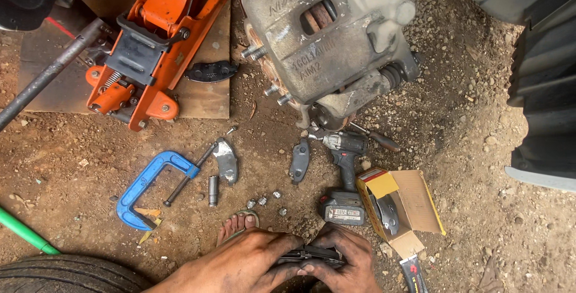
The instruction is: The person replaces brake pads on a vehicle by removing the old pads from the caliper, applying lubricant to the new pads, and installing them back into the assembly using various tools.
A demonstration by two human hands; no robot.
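Grey brake caliper (336, 35) looming at top; orange floor jack (150, 47) to its left, blue C-clamp (150, 188) below-left, cordless impact driver (345, 176) just beneath. Well below the caliper, left hand (240, 263) and right hand (348, 260) both clenched on a dark brake pad (311, 255) over dirt ground.

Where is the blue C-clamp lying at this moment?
In the head view the blue C-clamp lies on the dirt ground at the left, below the orange floor jack, with its screw end beside a worn brake pad.
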